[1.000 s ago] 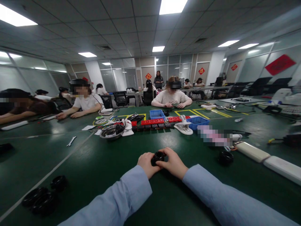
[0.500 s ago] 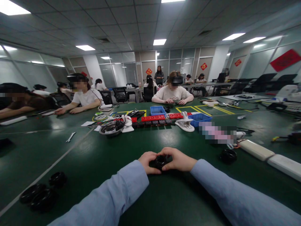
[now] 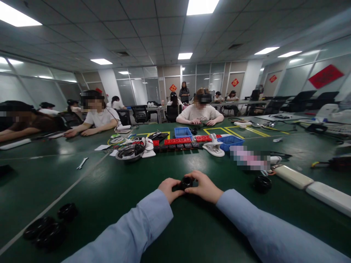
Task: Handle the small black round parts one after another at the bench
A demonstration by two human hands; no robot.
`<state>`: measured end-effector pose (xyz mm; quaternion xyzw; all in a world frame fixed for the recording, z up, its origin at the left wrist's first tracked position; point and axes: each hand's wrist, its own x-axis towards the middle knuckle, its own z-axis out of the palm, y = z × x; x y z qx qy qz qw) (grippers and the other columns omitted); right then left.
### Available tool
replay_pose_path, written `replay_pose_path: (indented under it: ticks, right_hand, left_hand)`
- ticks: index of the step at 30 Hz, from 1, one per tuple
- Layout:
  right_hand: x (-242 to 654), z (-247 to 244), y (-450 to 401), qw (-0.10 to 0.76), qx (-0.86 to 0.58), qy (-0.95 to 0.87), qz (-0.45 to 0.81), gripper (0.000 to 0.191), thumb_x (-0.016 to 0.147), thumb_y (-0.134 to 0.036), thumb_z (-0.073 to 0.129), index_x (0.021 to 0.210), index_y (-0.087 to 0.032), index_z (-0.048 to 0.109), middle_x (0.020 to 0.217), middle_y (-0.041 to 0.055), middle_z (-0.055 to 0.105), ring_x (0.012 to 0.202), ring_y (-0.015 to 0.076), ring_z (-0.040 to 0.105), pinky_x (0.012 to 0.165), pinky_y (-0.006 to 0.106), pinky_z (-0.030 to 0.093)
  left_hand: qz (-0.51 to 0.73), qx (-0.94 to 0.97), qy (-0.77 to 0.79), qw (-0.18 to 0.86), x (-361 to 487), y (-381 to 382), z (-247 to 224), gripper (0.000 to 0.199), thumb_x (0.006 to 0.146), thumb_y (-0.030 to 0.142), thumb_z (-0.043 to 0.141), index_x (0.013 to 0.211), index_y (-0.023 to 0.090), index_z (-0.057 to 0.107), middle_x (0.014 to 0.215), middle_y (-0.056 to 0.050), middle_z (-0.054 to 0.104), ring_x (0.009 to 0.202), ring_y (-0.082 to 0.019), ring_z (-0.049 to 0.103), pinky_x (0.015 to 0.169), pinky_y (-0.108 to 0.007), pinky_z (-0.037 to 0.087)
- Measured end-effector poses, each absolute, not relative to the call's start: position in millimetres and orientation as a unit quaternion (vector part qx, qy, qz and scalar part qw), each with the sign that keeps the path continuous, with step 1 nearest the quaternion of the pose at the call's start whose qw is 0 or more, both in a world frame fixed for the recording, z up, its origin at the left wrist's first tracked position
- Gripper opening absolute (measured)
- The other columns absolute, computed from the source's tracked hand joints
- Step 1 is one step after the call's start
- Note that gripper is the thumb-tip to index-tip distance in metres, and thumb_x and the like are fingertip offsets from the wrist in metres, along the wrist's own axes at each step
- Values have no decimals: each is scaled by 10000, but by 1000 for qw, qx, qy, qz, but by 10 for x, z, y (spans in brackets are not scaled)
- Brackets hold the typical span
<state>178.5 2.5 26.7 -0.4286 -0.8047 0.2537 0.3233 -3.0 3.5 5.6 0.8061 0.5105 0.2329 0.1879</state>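
A small glossy black ring-shaped part (image 3: 186,182) with a round opening stands between my two hands on the green table (image 3: 115,197). My left hand (image 3: 170,189) grips its left side with thumb and fingertips. On the opposite side, my right hand (image 3: 205,187) has its thumb at the front and its fingers over the back of the part. Another black ring (image 3: 262,184) rests to the right of my right hand. Several more black rings (image 3: 51,235) lie at the lower left, two of them touching.
Across the middle lie a red power strip (image 3: 177,141), a blue tray (image 3: 230,141), a white clamp (image 3: 214,147) and a metal bowl (image 3: 129,152) of cables. A wrench (image 3: 82,163) lies left, white packs (image 3: 329,197) right. People sit around the table.
The camera view has tilted slightly upward. My fingers have shifted on the black part, and my left hand's fingers now sit lower around its left side.
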Motion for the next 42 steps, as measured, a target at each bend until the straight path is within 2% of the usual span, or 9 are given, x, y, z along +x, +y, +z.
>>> replay_pose_path:
  ticks: [6,10,16,21,28,35,42]
  right_hand:
    - [1693,184,-48,361,-458,-786,204,334,590,-237,693,896,-159,585,848,34,539,820,175,508,743,310,411]
    - [1691,211,-38,352,-441,-793,230,367,580,-213,700,922,-146,588,851,37,536,828,173,508,753,306,411]
    - [1817,381,29,254,-353,-843,317,452,562,-206,720,996,-189,595,858,17,537,801,156,519,735,285,420]
    - [1870,451,33,201,-315,-858,353,485,559,-211,723,1026,-225,594,871,2,535,821,154,520,761,286,419]
    - [1827,359,34,264,-383,-822,328,467,558,-185,715,1011,-183,601,863,23,540,788,158,523,712,284,423]
    - [1752,213,9,344,-434,-795,246,399,603,-239,688,982,-165,592,868,36,536,818,165,520,744,294,419]
    - [1681,142,-34,370,-456,-779,219,378,606,-228,680,969,-184,584,864,31,522,827,170,514,756,299,418]
  left_hand:
    - [218,827,498,144,38,-13,60,483,570,419,662,963,147,593,919,-77,612,868,-235,535,765,-319,419]
    - [209,810,534,122,83,-23,47,410,594,440,633,870,139,607,848,-75,610,832,-239,534,733,-321,418]
    - [204,860,429,186,-13,72,30,395,588,435,658,871,160,627,850,-47,614,829,-197,541,750,-273,412]
    - [188,889,360,214,-95,137,26,429,541,411,710,904,195,635,908,-31,616,910,-193,524,845,-281,374]
    - [239,818,471,230,-58,118,11,406,526,335,735,889,184,636,849,-26,616,837,-183,554,750,-269,417]
    - [258,795,519,182,-35,48,50,268,632,340,650,841,174,635,804,-27,620,795,-184,560,722,-285,425]
    - [248,794,540,130,58,-1,57,367,562,441,661,811,180,591,779,-20,584,766,-188,539,681,-286,417]
